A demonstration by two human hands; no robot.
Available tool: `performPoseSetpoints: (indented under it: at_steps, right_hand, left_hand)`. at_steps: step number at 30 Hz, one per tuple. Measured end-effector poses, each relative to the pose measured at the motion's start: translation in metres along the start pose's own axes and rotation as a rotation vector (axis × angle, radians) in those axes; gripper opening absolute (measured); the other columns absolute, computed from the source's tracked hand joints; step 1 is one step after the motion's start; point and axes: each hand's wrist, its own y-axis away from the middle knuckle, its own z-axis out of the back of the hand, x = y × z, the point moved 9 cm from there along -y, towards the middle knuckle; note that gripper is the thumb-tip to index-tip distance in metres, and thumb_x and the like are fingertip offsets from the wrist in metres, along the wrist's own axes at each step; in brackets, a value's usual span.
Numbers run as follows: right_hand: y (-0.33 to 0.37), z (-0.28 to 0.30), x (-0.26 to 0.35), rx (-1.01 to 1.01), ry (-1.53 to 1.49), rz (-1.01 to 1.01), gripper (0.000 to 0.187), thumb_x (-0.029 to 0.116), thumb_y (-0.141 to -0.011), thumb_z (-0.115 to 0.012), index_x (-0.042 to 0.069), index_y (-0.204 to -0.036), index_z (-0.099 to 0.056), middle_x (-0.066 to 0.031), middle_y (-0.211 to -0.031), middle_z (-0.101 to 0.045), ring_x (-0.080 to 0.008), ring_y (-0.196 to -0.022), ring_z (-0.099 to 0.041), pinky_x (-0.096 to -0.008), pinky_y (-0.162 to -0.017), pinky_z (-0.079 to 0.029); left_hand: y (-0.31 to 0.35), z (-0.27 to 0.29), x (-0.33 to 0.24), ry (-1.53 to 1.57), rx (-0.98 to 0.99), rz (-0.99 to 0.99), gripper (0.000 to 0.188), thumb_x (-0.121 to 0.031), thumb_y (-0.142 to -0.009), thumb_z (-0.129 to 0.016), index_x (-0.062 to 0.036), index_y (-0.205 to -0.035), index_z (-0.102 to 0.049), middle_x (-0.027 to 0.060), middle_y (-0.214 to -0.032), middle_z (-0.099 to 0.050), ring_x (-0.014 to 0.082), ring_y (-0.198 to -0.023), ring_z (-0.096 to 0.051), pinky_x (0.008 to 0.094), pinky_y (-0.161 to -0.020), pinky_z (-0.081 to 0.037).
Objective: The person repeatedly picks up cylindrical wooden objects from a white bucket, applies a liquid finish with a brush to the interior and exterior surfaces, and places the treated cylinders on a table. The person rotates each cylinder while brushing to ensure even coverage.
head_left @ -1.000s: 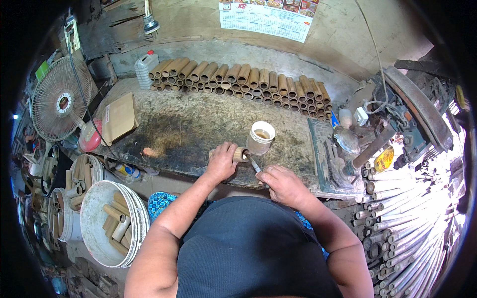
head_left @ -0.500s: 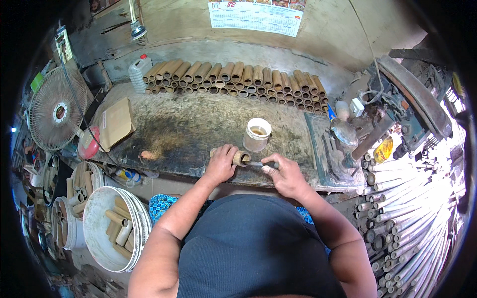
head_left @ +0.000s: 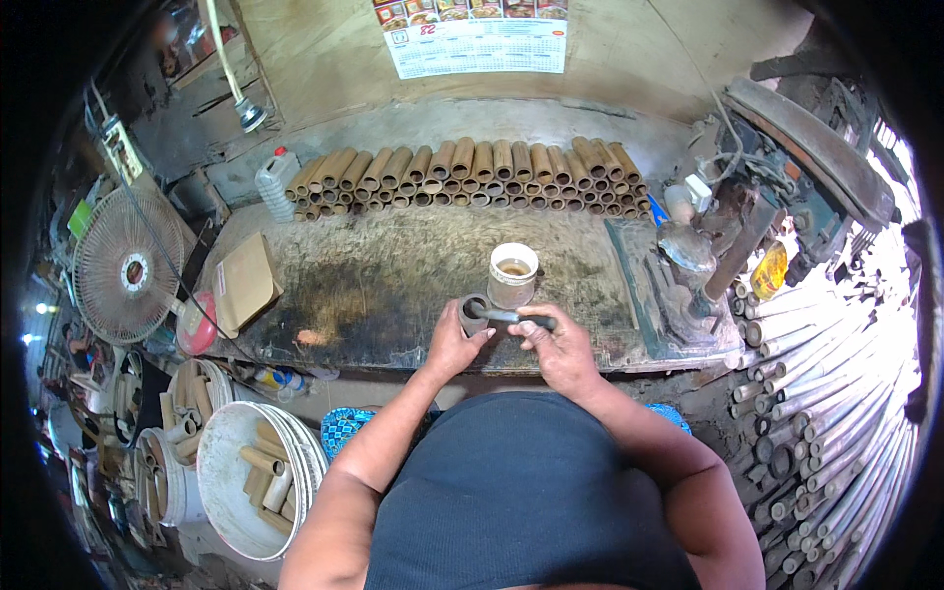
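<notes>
My left hand (head_left: 454, 339) is wrapped round a short bamboo tube (head_left: 474, 317), its open end tilted up and facing the right. In my right hand (head_left: 560, 354) is a slim tool with a dark handle (head_left: 540, 318) and a pale metal section (head_left: 502, 316). The tool's tip is at the tube's mouth; its exact shape is too small to tell. Just behind both hands, a white tub (head_left: 512, 285) with brownish liquid in it stands on the worn wooden workbench (head_left: 393, 256).
Stacked bamboo tubes (head_left: 462, 169) line the back of the bench, beside a plastic jug (head_left: 278, 182). To the left are a fan (head_left: 130, 270), a cardboard piece (head_left: 246, 282) and a white bucket (head_left: 221, 482) of cut tubes. Tools (head_left: 678, 295) and long bamboo poles (head_left: 836, 423) occupy the right.
My left hand has turned the tube from lying sideways to a more upright tilt. The tool has come partly out of the tube, and its dark handle now shows.
</notes>
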Motion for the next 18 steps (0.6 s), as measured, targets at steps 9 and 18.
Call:
performPoseSetpoints:
  at_steps: [9,18]
  right_hand:
    - [0.000,0.001,0.051,-0.007,0.448,0.231,0.025,0.004,-0.095,-0.065,0.004,-0.119,-0.064,-0.0233,-0.107,-0.070,-0.0379,-0.102,-0.070,-0.0427,-0.081,-0.058]
    - [0.023,-0.022,0.056,0.048,0.577,0.463,0.030,0.002,-0.089,-0.070,0.002,-0.119,-0.065,-0.0180,-0.108,-0.070,-0.0358,-0.098,-0.070,-0.0400,-0.082,-0.058]
  left_hand:
    - [0.003,0.001,-0.006,-0.014,0.010,-0.038,0.062,-0.018,-0.076,-0.085,0.0019,-0.126,-0.055,0.0220,-0.120,-0.061,0.0401,-0.116,-0.059,0.0455,-0.102,-0.048]
    - [0.004,0.004,-0.008,-0.095,-0.030,-0.032,0.059,-0.014,-0.078,-0.083,0.0019,-0.126,-0.054,0.0230,-0.124,-0.058,0.0411,-0.118,-0.058,0.0465,-0.102,-0.047]
